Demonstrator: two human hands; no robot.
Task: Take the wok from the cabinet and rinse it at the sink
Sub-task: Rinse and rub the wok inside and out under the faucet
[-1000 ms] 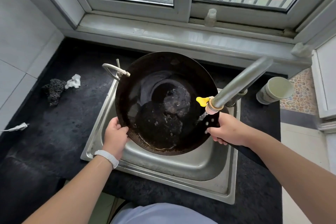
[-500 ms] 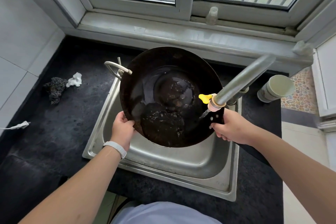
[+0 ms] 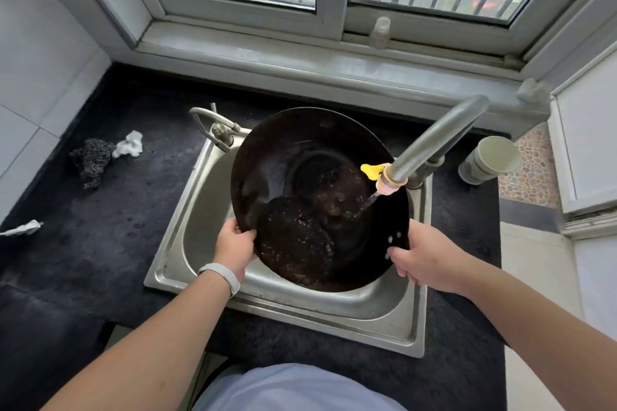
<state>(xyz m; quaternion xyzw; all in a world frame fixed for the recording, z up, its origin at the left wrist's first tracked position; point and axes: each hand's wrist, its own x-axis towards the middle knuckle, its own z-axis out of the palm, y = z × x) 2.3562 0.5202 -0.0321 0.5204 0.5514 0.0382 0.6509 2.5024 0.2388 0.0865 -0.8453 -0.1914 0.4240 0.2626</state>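
A large black wok (image 3: 300, 157) hangs tilted over the steel sink (image 3: 334, 317), its open side facing me. Dark water with bits in it pools in the wok's lower part. My left hand (image 3: 235, 243) grips the rim at the lower left. My right hand (image 3: 424, 260) grips the wok at the lower right, where small rivet holes show; the handle is hidden under it. The grey tap (image 3: 434, 140) with a yellow lever reaches over the wok's right side, and a thin stream of water runs from it into the wok.
A black scouring pad (image 3: 91, 160) and a crumpled white tissue (image 3: 128, 145) lie on the dark counter (image 3: 100, 243) at the left. A pale cup (image 3: 490, 158) lies on its side right of the tap. A small bottle (image 3: 380, 32) stands on the window sill.
The wok has tipped and swung, and the pooled water has slid toward its lower left. Both hands have shifted along with it, still holding it under the running tap.
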